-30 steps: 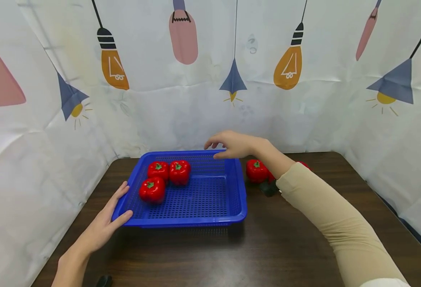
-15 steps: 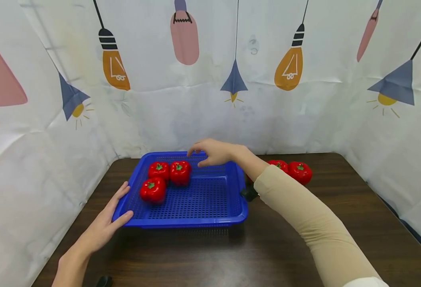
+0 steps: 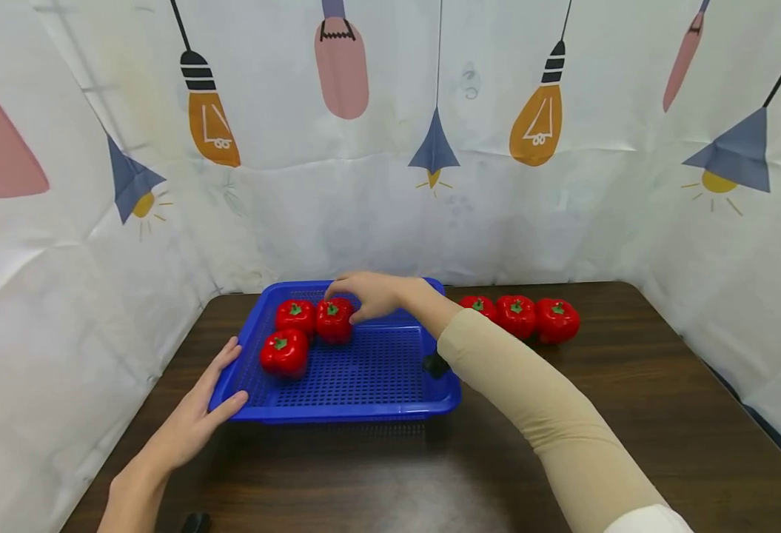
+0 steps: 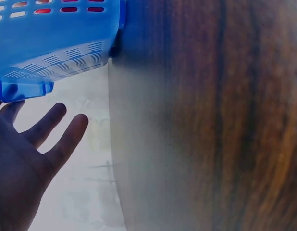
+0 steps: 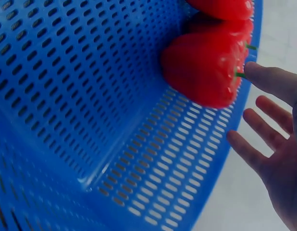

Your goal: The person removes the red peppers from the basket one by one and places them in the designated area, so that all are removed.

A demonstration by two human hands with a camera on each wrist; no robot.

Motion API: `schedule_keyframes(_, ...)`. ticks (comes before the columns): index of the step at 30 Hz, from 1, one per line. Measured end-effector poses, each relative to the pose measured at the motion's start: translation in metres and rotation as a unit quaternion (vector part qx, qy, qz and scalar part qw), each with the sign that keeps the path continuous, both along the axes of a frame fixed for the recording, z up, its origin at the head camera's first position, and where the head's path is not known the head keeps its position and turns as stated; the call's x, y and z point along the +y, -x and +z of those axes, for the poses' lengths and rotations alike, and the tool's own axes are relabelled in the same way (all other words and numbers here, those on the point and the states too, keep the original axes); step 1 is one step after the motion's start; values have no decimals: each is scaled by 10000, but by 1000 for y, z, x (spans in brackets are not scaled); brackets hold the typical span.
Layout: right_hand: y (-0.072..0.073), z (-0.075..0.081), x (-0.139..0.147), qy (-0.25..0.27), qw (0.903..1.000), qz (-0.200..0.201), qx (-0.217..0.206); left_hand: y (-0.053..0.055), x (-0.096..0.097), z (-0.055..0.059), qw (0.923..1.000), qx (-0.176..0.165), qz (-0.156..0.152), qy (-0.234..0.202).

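A blue plastic basket point(image 3: 383, 370) holds three red bell peppers at its left side. Over the rearmost right one of these, a bell pepper point(image 3: 334, 324), hovers my right hand point(image 3: 371, 294), its fingers apart. The right wrist view has that hand point(image 5: 283, 144) spread beside the pepper point(image 5: 204, 70), thumb close to the green stem; contact is unclear. My left hand point(image 3: 197, 407) rests at the basket's left end, thumb by the front corner. In the left wrist view, its fingers point(image 4: 69, 142) are straight, beside the basket wall point(image 4: 52, 33).
Three more bell peppers point(image 3: 516, 316) stand in a row on the dark wooden table point(image 3: 497, 459), right of the basket; my sleeve partly covers them. A printed curtain point(image 3: 363, 215) surrounds the table. Something small and black point(image 3: 195, 522) lies at the front left edge.
My right hand has moved left and down, from above the basket's back right corner to the pepper. The left hand, basket and peppers stay put.
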State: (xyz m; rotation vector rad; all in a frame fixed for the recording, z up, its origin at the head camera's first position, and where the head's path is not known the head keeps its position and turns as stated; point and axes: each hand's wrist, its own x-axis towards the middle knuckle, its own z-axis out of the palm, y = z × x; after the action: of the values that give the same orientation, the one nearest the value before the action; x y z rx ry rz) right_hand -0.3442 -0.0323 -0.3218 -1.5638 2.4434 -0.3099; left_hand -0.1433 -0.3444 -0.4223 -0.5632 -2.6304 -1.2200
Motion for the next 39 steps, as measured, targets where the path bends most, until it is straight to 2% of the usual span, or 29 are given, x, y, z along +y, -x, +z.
schedule_keyframes(8,0,-15,-15,-46,9996,-250,-156,0,-1,-2,10000,-9,-1,60)
schedule_keyframes(14,2,-19,-23,-185,9988,-395,-221,2,-2,-1,10000,41,11,41)
schedule_keyframes(22,2,-22,-33,-604,9976,-272,-178,1,-2,-3,10000,3,20,51)
schedule_keyframes(39,-2,-26,-36,-505,9978,-281,-311,1,-3,-3,10000,-14,28,26)
